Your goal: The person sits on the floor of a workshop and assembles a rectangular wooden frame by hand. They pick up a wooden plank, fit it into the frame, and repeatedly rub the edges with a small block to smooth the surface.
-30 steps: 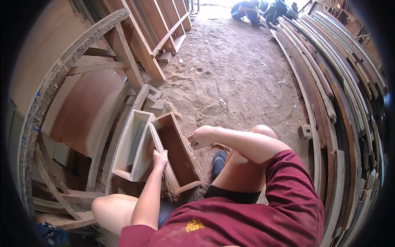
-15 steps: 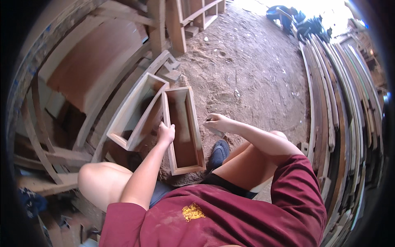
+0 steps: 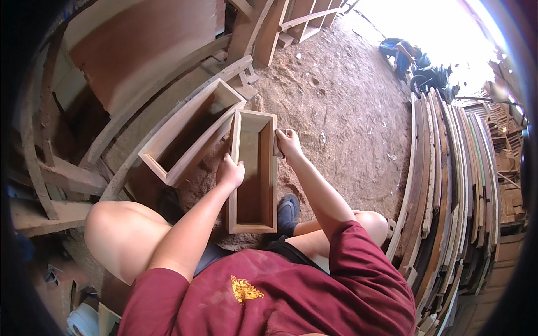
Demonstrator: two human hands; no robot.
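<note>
A long, narrow wooden box [image 3: 253, 228] stands between my knees, its hollow side facing up. My left hand [image 3: 230, 171] is closed on its left wall, thumb along the outside edge. At the far right corner, my right hand [image 3: 289, 143] pinches a thin, flat greyish-brown sheet [image 3: 277, 149] against the outer side of the right wall. The fingers partly cover the sheet, so its kind is unclear. A second, similar wooden box [image 3: 206, 142] lies slantwise to the left, its far corner close to the first box.
Curved timber pieces and a framework [image 3: 73, 178] stand along the left. Long boards [image 3: 434, 185] are stacked at the right. Wooden frames [image 3: 302, 21] stand at the back, and a person [image 3: 399, 53] bends beside a motorbike [image 3: 428, 81]. The ground [image 3: 342, 106] is covered with sawdust.
My right hand has moved forward and left with the sheet, from apart near my foot to the box's right wall. My left hand still grips the left wall. The view has shifted slightly.
</note>
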